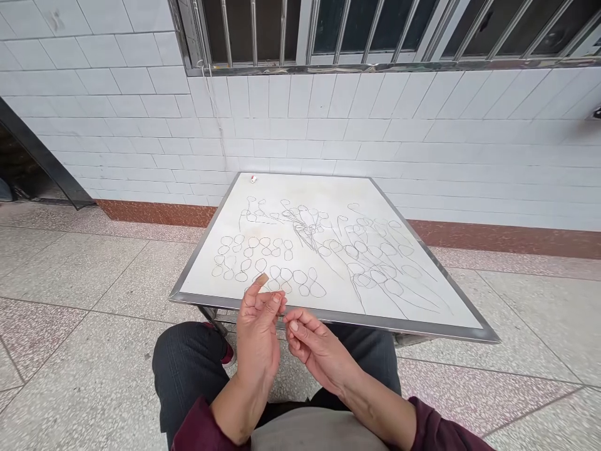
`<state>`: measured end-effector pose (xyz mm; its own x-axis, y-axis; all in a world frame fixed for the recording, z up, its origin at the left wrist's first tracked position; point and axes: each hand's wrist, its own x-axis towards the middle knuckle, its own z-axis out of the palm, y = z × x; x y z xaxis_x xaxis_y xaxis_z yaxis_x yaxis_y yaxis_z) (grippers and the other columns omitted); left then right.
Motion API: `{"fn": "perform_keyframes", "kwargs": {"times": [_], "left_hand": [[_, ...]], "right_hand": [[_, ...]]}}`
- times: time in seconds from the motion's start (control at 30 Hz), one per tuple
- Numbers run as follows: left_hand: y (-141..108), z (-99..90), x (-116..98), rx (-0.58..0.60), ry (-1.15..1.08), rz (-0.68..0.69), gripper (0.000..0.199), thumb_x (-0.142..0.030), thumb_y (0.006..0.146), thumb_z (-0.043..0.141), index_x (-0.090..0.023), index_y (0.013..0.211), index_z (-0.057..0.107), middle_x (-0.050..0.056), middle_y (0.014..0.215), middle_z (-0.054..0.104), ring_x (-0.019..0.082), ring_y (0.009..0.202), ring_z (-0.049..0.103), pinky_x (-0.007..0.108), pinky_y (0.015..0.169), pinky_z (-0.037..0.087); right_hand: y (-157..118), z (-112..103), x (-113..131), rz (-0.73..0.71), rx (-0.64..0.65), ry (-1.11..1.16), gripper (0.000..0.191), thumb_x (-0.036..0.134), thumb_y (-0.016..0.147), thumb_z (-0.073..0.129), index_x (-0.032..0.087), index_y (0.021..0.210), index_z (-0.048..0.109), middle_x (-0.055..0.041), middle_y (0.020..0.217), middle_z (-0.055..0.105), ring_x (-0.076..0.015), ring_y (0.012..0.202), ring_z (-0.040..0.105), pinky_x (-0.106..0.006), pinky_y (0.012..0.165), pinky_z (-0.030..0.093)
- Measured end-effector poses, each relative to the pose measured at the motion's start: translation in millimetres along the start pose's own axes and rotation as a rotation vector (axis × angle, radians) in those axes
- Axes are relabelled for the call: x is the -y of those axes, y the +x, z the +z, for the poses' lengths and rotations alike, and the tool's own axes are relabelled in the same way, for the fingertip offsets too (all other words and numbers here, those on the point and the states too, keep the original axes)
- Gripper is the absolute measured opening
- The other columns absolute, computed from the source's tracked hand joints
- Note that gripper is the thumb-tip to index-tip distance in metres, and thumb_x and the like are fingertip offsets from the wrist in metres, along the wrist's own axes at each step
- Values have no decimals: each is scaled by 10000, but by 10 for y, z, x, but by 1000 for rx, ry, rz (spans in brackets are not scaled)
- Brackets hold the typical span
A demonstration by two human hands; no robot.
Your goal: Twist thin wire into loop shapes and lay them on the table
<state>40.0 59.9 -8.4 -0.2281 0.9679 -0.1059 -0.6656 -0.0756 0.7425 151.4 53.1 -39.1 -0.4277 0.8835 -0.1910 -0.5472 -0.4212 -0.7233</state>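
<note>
My left hand (260, 335) is raised just off the table's near edge, thumb and fingers closed in a pinch. A tan wrap covers the tip of one finger. Close beside it, my right hand (317, 344) also pinches, its fingertips almost meeting the left ones. Whatever lies between the fingertips is too thin or small to make out. Beyond the hands, many thin dark wire loops (253, 246) lie in rows on the white tabletop (300, 186). Longer wires with looped ends (375, 275) spread in a loose pile on the right, and another tangled bunch (307, 232) sits near the middle.
A small white and red object (253, 179) rests at the table's far left corner. The table's grey metal rim (375, 321) passes above my knees. Behind stands a white tiled wall (282, 128) with a barred window (328, 31). The floor (117, 344) is speckled stone.
</note>
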Motion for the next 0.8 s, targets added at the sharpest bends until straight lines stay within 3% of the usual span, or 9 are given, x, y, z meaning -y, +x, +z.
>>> {"fn": "perform_keyframes", "kwargs": {"times": [0.17, 0.3, 0.57, 0.8], "left_hand": [[-45, 27, -35, 81, 87, 23, 402, -267, 859, 627, -272, 1256, 568, 28, 956, 670, 129, 906, 593, 264, 847, 453], [-82, 54, -29, 107, 92, 32, 419, -234, 854, 630, -296, 1262, 556, 41, 1127, 629, 134, 924, 614, 295, 890, 467], [-85, 44, 41, -37, 64, 91, 390, -211, 797, 695, -273, 1173, 610, 21, 976, 645, 137, 860, 655, 284, 830, 513], [-65, 163, 4, -108, 72, 118, 483, -231, 764, 727, -307, 1214, 569, 34, 1060, 630, 149, 870, 665, 257, 740, 525]], "right_hand": [[30, -14, 24, 2, -9, 98, 170, 299, 773, 754, 183, 835, 645, 37, 684, 485, -48, 557, 359, -168, 502, 270], [29, -21, 24, 6, -3, 169, 158, 271, 770, 759, 186, 841, 646, 34, 735, 489, -39, 570, 367, -153, 504, 278], [17, -11, -13, -4, -13, 153, 131, 263, 794, 737, 186, 851, 648, 33, 718, 490, -48, 593, 381, -157, 533, 298], [19, 95, -72, -185, -87, -7, 162, 335, 785, 733, 214, 830, 634, 33, 718, 509, -86, 613, 403, -216, 582, 336]]}}
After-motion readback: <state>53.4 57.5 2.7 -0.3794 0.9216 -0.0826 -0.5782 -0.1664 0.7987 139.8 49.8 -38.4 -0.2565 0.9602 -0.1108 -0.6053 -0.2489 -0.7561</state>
